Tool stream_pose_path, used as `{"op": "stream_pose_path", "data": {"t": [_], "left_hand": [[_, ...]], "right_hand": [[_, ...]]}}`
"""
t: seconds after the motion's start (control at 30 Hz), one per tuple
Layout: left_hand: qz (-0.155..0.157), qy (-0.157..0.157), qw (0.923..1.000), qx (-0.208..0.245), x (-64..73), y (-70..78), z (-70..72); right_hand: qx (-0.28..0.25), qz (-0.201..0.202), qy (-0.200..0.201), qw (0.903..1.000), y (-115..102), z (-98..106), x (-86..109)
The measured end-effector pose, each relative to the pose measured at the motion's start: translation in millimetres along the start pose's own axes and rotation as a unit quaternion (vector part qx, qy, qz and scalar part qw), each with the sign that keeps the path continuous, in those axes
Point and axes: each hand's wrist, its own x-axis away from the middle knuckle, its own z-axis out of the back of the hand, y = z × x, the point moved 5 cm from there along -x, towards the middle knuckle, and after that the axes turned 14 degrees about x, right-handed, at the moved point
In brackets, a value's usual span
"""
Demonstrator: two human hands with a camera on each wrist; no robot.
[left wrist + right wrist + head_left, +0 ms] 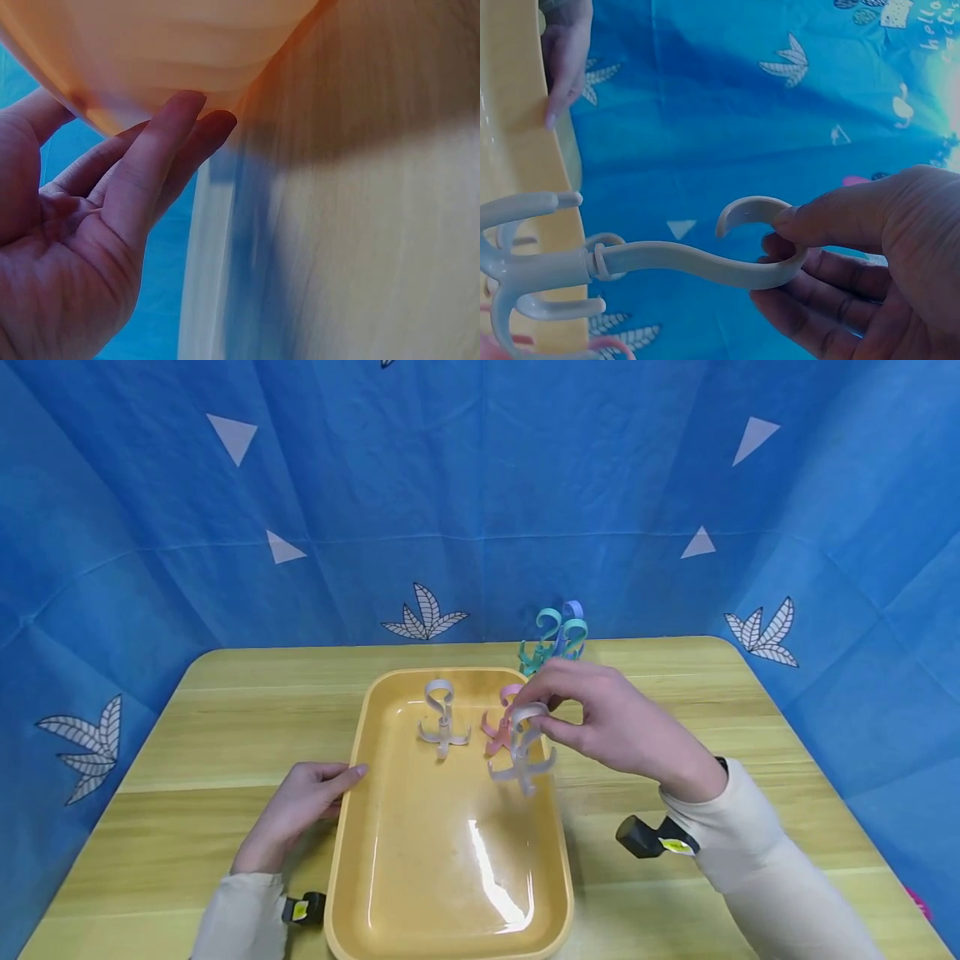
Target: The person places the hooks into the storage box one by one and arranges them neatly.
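We see the held pale hook (522, 768) at 2 o'clock from the middle of the yellow tray (435, 852), curl up and prongs down, its long axis near 12-to-6 in the head view. It lies at 8 o'clock from the right hand (607, 718), the nearer one, whose thumb and fingers pinch the curl; we cannot tell whether the prongs touch the tray. The pink hook (502, 733) stands just beside it, toward 11 o'clock, and the other pale hook (444, 735) toward 10, both inside the tray. At the tray's 9 o'clock, the left hand (307, 810) pinches the rim, thumb on top, fingers against the outer wall. Beyond the far edge, toward 1 o'clock, we find green and blue hooks (538, 655).
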Motion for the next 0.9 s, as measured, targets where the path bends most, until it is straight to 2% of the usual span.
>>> {"op": "stream_pose_path", "data": {"t": [0.17,0.33,0.6,0.9], "left_hand": [[0.007,0.002,1.0000,0.001,0.1,0.4,1.7],[0.010,-0.004,0.9998,-0.017,-0.3,2.8,1.7],[0.015,-0.014,0.9998,-0.001,1.4,-0.3,0.4],[0.015,-0.009,0.9997,-0.017,-0.5,0.8,1.9]], "right_hand": [[-0.009,0.017,-0.011,0.9997,-6.9,-13.3,-7.5],[-0.014,0.012,-0.037,0.9991,-11.3,-26.3,-13.6],[-0.006,0.008,-0.080,0.9968,-18.0,-47.0,-27.8],[-0.011,0.018,-0.096,0.9952,-26.1,-74.0,-44.2]]}}
